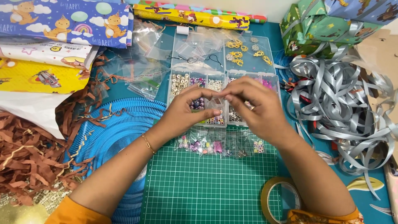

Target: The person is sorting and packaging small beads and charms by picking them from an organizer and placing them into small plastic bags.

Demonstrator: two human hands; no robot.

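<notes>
Meeting fingertip to fingertip above the bead box, the left hand and right hand each hold a pressed-together grip on something too small to identify (equally near), box directly beneath.

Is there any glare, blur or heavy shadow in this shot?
Head view: even, soft light; glare on the clear plastic bead box and silver ribbon pile; left hand and right hand sharp, casting only faint shadows.
</notes>
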